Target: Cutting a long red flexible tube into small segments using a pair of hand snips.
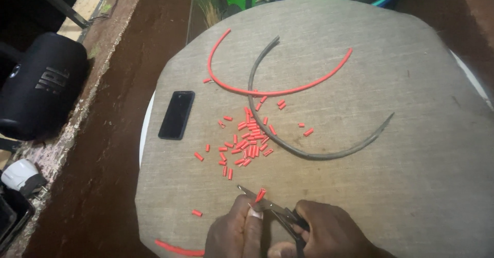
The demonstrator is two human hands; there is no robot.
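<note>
Red tube piece (261, 194) sits pinched in the left hand (237, 230) at the tabletop's (411, 186) near edge, across the scissors (270, 208) gripped by the right hand (329, 232) — keep cuts square; feed evenly, matching the short bits (247, 145).

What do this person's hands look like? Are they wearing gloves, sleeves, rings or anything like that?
Both hands are bare: no gloves on the left hand or the right hand. No ring, watch or bracelet shows on the parts in view, and no sleeve reaches the wrists before the picture's lower edge cuts them off. A short, pale fingernail shows on one left finger. The forearms are out of view.
</note>
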